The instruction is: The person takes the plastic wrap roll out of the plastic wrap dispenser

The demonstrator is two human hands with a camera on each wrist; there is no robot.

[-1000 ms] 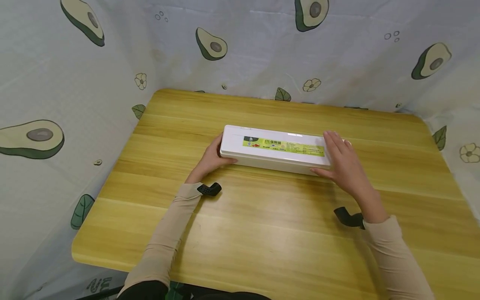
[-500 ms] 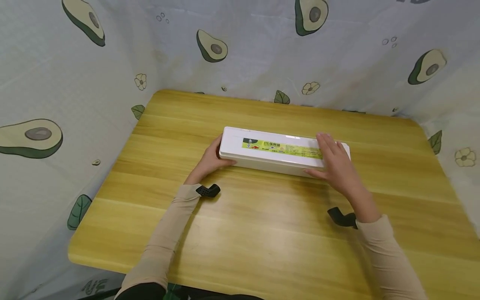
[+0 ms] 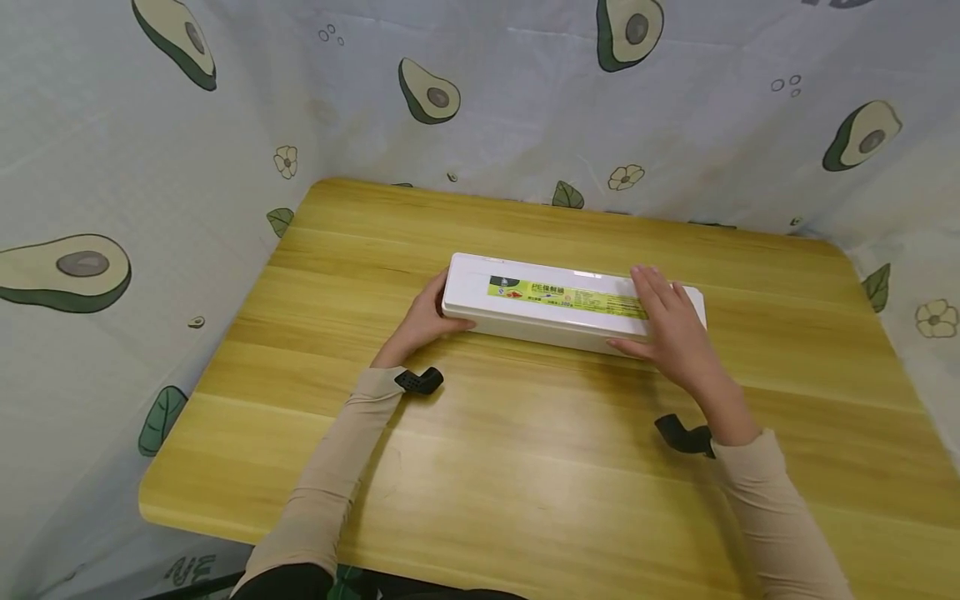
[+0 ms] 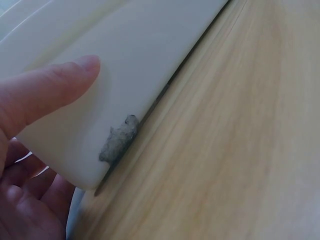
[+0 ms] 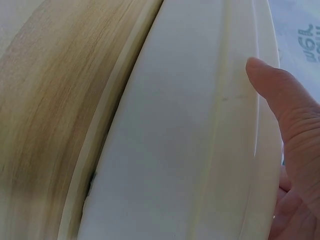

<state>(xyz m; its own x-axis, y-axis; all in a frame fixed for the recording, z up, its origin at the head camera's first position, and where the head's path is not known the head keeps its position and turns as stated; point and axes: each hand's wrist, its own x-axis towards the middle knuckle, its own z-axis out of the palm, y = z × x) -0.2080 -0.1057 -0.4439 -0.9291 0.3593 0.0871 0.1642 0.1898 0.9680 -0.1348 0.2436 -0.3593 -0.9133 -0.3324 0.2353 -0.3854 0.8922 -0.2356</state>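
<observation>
A long white cling film box (image 3: 480, 287) with a yellow-green label (image 3: 566, 297) lies on the wooden table. My left hand (image 3: 423, 321) grips its left end, the thumb on the front wall and the other fingers round the end. Toward the right end, my right hand (image 3: 678, 337) spans the lid, thumb at the front and fingers reaching over the top to the back edge. In the left wrist view, a grey fuzzy patch (image 4: 120, 140) shows low on the box's front wall. The right wrist view has the right thumb (image 5: 282, 92) pressed near the lid's rim.
The wooden table (image 3: 480, 467) has rounded corners and extends on all sides of the box. A white curtain (image 3: 517, 108) printed with avocados hangs behind it and at both sides. Black curved wrist mounts (image 3: 420, 381) sit at both cuffs.
My right hand has slid a little to the left along the lid, so the box's right end now shows past it. The left hand and the box stay nearly in place.
</observation>
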